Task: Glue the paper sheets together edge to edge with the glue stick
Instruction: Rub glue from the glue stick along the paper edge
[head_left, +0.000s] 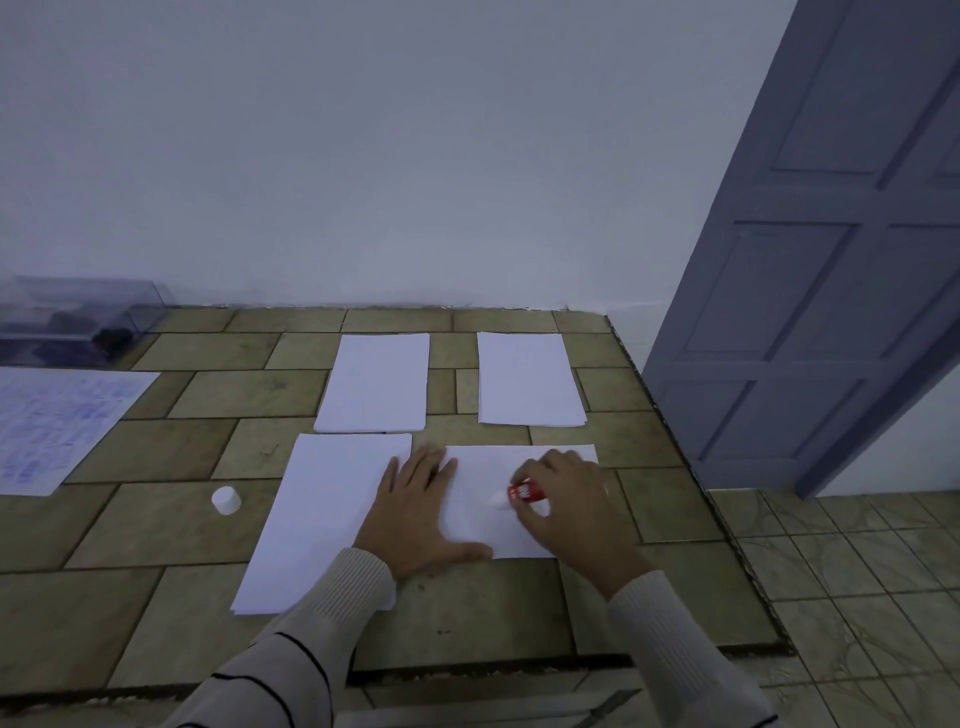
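L hand (421, 514) flat, R hand (569, 501) grips gluestick (525, 491)

Cap (226, 500) left of near sheets (322, 519); stacks (374, 384) behind; box (78, 317) far left.

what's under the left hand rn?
The left hand lies flat across the gap between the large sheet and the small sheet, thumb on the small one. Their facing edges underneath are partly hidden.

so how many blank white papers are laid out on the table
4: back left paper, back right paper, front left paper, front right paper under the glue stick. Some look like piles, so more sheets may be hidden.
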